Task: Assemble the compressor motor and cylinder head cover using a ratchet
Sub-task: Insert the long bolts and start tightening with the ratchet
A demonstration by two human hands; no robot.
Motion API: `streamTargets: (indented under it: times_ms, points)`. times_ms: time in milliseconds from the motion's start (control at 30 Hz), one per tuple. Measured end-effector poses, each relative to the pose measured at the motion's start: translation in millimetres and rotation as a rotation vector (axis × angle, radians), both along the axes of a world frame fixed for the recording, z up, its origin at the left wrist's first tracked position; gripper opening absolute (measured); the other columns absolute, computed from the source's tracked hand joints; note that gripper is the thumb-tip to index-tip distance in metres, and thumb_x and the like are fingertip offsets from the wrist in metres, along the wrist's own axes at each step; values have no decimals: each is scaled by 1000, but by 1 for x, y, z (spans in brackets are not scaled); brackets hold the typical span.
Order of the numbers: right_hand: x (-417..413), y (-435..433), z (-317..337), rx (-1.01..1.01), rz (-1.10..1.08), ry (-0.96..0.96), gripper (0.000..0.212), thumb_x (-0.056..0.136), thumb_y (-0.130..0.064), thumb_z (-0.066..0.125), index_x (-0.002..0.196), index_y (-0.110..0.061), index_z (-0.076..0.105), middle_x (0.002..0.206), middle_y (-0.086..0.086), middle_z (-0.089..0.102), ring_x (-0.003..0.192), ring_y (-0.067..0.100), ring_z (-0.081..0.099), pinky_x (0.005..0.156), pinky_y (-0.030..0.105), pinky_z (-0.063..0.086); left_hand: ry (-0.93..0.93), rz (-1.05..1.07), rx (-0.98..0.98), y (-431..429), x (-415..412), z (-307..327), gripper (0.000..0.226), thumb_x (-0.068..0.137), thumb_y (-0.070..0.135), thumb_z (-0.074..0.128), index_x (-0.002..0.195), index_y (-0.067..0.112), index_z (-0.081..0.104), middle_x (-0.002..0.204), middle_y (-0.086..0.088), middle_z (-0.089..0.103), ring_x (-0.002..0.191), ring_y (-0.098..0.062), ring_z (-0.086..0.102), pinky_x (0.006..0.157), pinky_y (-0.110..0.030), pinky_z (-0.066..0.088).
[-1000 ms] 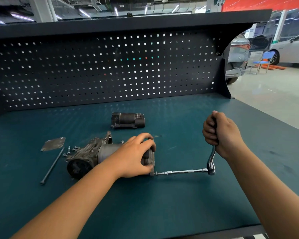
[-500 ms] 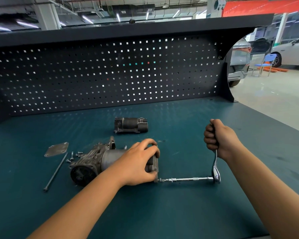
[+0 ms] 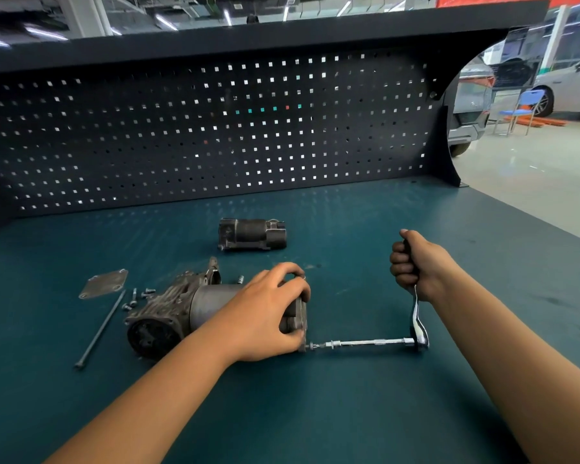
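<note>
Spanning the lower two thirds of the frame, the teal workbench point(image 3: 349, 413) backs onto a dark pegboard point(image 3: 181, 135) that fills the upper half. Left of centre lies the compressor point(image 3: 161, 316) on its side, with its grey motor point(image 3: 211, 303) pointing toward the right of the frame. A separate dark cylindrical unit point(image 3: 252, 234) lies just above centre, well apart from it.

The left hand point(image 3: 268, 316) is clamped over the motor's right-hand end, fingers curled round it and pressing it to the bench. The right hand point(image 3: 416, 262), right of centre, is a closed fist round the grip of the ratchet point(image 3: 417, 323).

From the ratchet's head an extension bar point(image 3: 359, 343) runs level across the frame, leftward into the motor's end face just beneath the left hand. That is the line to watch: the bar's long axis lies left to right, the ratchet handle stands square to it toward the top of the frame, and the right hand sits at the handle's far end. Any swing should probably turn about the bar without tipping it off the fastener.

At mid-left lie a flat cover plate point(image 3: 103, 283), a long bolt point(image 3: 101, 329) below it, and a few loose screws point(image 3: 134, 298) just beside the compressor.
</note>
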State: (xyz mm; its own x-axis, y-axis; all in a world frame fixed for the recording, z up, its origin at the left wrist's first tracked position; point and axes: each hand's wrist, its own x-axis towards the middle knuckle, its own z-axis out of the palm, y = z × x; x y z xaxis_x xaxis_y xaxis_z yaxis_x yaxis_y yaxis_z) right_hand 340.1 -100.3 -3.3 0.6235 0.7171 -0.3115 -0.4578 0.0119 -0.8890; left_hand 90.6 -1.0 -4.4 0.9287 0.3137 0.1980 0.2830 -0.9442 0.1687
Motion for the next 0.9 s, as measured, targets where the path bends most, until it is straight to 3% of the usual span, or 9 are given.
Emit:
streamTargets:
  times_ms: [300, 500, 700, 900]
  points:
    - [-21, -19, 14, 132, 37, -193, 35, 94, -28, 35, 61, -18, 31, 47, -5, 25, 36, 9, 18, 31, 15, 14, -19, 22, 2, 1, -2, -2, 41, 76, 42, 64, 112, 37, 44, 137, 20, 23, 120, -8, 31, 93, -16, 22]
    - [-50, -53, 22, 275, 66, -318, 40, 89, -21, 30, 49, -19, 33, 46, -2, 25, 37, 10, 19, 34, 17, 14, -21, 47, -32, 1, 0, 1, 38, 80, 40, 63, 115, 34, 50, 138, 17, 30, 123, -11, 34, 97, -19, 25]
    - [-79, -81, 14, 424, 49, -486, 29, 72, -18, 36, 42, -19, 35, 42, -2, 27, 38, 11, 20, 39, 14, 16, -9, 97, -27, -5, 3, 3, 37, 85, 42, 57, 120, 34, 49, 137, 17, 33, 124, -13, 34, 104, -28, 28]
    - [-90, -97, 0, 557, 82, -682, 32, 69, -8, 34, 42, -24, 37, 40, -9, 31, 42, 11, 23, 45, 17, 20, 54, 213, 72, -17, 8, 8, 37, 91, 42, 48, 127, 33, 46, 142, 14, 34, 128, -15, 33, 107, -38, 28]
